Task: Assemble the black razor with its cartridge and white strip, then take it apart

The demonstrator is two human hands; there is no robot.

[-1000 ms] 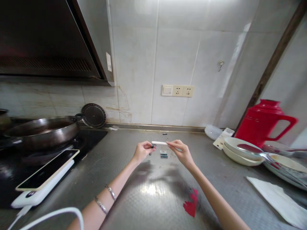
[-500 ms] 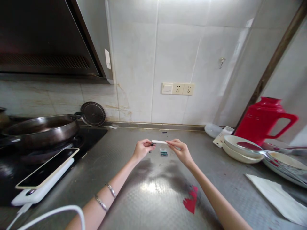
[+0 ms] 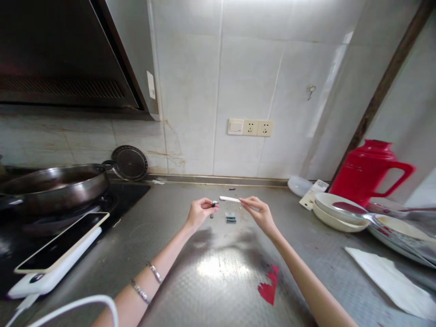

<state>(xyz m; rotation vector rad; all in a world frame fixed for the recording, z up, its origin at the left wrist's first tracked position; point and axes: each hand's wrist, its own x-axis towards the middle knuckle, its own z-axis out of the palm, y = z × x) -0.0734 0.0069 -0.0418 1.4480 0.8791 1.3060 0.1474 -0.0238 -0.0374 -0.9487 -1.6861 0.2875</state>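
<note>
Above the metal counter, my left hand [image 3: 200, 213] pinches a small black-and-silver piece [image 3: 214, 204] whose kind I cannot make out. My right hand [image 3: 257, 212] has its fingertips closed on one end of a slim white stick [image 3: 229, 199]. The stick's free end points left, a short gap away from the small piece. Below and between the hands lies a little clear and teal packet [image 3: 230, 219]. A tiny dark bit [image 3: 211, 216] rests under my left fingertips, and another small black piece [image 3: 232, 189] lies farther back.
A pan [image 3: 57, 181] sits on the cooktop at left, near a phone [image 3: 64, 243] on a white power bank [image 3: 54, 270] with a cable. To the right stand a red thermos [image 3: 366, 175], stacked bowls [image 3: 340, 220] and a napkin [image 3: 391, 281]. A torn red scrap [image 3: 269, 286] lies in front.
The white stick, earlier touching or close against the piece in my left hand, is now apart from it, held only by my right hand. The view has shifted slightly.
</note>
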